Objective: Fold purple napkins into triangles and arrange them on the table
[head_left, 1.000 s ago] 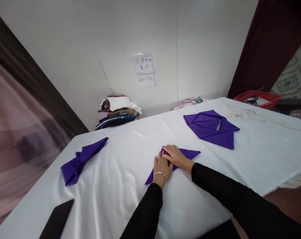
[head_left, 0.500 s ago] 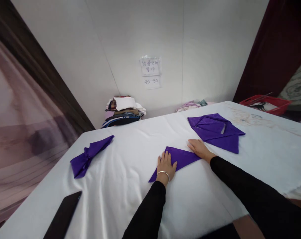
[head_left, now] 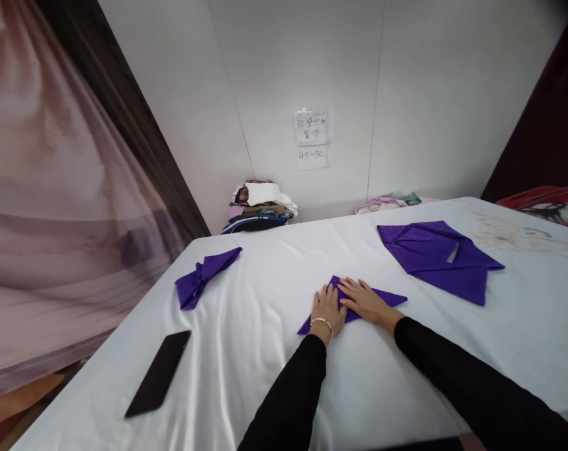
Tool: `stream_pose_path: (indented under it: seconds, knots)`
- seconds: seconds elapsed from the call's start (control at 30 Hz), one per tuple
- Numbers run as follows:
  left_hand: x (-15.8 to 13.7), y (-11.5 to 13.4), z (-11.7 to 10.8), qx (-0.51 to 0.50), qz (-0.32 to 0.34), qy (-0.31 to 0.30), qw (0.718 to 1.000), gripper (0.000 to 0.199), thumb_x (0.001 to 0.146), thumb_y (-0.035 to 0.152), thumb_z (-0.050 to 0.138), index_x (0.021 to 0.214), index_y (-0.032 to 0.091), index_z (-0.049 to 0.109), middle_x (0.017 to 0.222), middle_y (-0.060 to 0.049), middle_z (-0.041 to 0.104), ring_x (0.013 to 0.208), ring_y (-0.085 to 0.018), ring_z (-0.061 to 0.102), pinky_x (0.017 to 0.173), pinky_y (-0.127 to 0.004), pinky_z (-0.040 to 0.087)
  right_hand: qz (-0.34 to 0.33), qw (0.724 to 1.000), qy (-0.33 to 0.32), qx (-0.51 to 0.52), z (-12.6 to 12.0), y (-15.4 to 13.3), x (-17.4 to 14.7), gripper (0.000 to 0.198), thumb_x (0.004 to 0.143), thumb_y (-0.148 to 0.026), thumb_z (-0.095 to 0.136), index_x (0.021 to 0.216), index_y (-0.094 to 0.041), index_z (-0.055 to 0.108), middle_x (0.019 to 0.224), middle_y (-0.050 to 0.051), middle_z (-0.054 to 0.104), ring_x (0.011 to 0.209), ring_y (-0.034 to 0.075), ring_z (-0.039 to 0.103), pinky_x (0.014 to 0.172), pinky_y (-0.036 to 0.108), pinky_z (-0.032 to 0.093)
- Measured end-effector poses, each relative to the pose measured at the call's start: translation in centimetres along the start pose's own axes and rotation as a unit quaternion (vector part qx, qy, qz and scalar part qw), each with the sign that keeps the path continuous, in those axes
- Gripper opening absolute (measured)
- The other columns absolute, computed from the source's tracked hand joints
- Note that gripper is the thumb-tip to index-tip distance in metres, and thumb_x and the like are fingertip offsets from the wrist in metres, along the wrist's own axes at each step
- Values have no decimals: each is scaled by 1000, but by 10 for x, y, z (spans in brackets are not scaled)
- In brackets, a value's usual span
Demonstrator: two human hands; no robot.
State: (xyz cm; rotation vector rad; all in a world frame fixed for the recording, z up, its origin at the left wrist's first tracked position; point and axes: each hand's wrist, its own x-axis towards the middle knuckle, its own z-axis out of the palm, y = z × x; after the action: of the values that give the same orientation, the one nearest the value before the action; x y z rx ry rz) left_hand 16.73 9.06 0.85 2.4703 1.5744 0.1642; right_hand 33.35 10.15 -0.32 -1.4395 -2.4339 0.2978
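Note:
A purple cloth napkin (head_left: 390, 297), folded into a triangle, lies flat on the white tablecloth (head_left: 274, 388) in front of me. My left hand (head_left: 327, 308) rests flat on its left part, a bracelet at the wrist. Right beside it, my right hand (head_left: 366, 301) presses down on the napkin's middle with stretched fingers. Both hands cover much of the cloth, and neither grips it. To the left lies another purple napkin (head_left: 203, 274), gathered in the middle like a bow. More purple cloth (head_left: 453, 269) is spread in overlapping folds at the right.
A black phone or tablet (head_left: 159, 374) lies at the front left. Beyond the table's far edge are a pile of folded clothes (head_left: 260, 210) and other fabric (head_left: 382, 203). A red basket (head_left: 537, 195) stands at the far right. Paper signs (head_left: 314, 128) hang on the wall.
My right hand has slid left from the napkin's right end to its middle, next to my left hand. The left hand stays on the cloth. The camera view has turned left.

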Motion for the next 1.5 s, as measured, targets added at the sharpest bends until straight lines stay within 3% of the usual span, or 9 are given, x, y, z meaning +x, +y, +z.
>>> stream_pose_path:
  seconds: [0.33, 0.47, 0.6, 0.73, 0.9, 1.13, 1.23, 1.37, 1.5]
  knots:
    - [-45, -74, -16, 34, -129, 33, 990, 53, 90, 42, 22, 137, 18, 30, 147, -6, 24, 136, -22, 14, 109, -48, 12, 36, 999, 12, -36, -7, 30, -19, 56, 88, -56, 31, 136, -29, 35, 143, 5, 33, 133, 27, 23, 106, 51, 17]
    - [-70, -88, -27, -18, -161, 81, 984, 44, 90, 38, 31, 127, 19, 45, 142, -7, 36, 133, -22, 24, 108, -48, 15, 43, 998, 5, -47, -7, 31, -23, 55, 88, -55, 30, 136, -29, 36, 144, 5, 31, 133, 27, 23, 105, 51, 17]
    - [-86, -75, -31, -53, -159, 114, 979, 39, 91, 39, 30, 114, 20, 56, 123, -6, 56, 119, -17, 42, 104, -34, 27, 41, 998, 7, -52, -4, 34, -23, 55, 88, -54, 31, 136, -28, 36, 144, 6, 31, 133, 27, 23, 105, 51, 17]
    - [-85, -46, -27, -81, -138, 107, 981, 37, 84, 40, 47, 115, 22, 54, 116, -4, 59, 111, -18, 49, 97, -31, 34, 45, 998, 4, -50, -3, 35, -22, 55, 87, -54, 33, 134, -28, 39, 144, 6, 32, 132, 28, 24, 105, 51, 18]
    - [-77, -27, -27, -136, -183, 79, 970, 37, 80, 26, 51, 115, 18, 54, 105, -8, 64, 98, -21, 58, 87, -32, 41, 65, 996, 18, -58, -7, 12, -28, 54, 88, -53, 32, 134, -26, 40, 146, 9, 26, 134, 29, 17, 105, 54, 14]
    - [-94, -12, -26, -264, -196, 38, 944, 42, 77, 24, 54, 118, 19, 48, 75, 1, 65, 74, -14, 61, 68, -24, 46, -90, 994, -42, 56, -8, -51, -62, 67, 82, -56, 45, 140, -25, 29, 143, 8, 32, 133, 26, 23, 108, 51, 9]
    - [-108, 1, -24, -358, -183, 28, 915, 43, 76, 22, 53, 118, 16, 45, 62, 5, 58, 60, -10, 57, 58, -20, 45, -110, 989, -31, 97, 0, -68, -78, 63, 83, -47, 49, 139, -25, 31, 141, 8, 37, 130, 26, 29, 108, 51, 12]
    - [-126, 15, -28, -531, -131, 5, 837, 50, 71, 21, 59, 118, 14, 44, 53, 10, 47, 47, -8, 47, 51, -21, 41, -68, 983, 31, 166, 14, -80, -96, 46, 84, -28, 45, 129, -25, 47, 128, 8, 53, 120, 24, 45, 106, 50, 23]
    - [-130, 13, -43, -460, -88, 45, 882, 39, 78, 37, 52, 111, 16, 52, 59, 5, 55, 54, -11, 51, 56, -26, 44, -32, 959, 71, 274, 13, -91, -113, 34, 85, -25, 43, 114, -26, 60, 109, 4, 66, 101, 21, 59, 103, 47, 29]
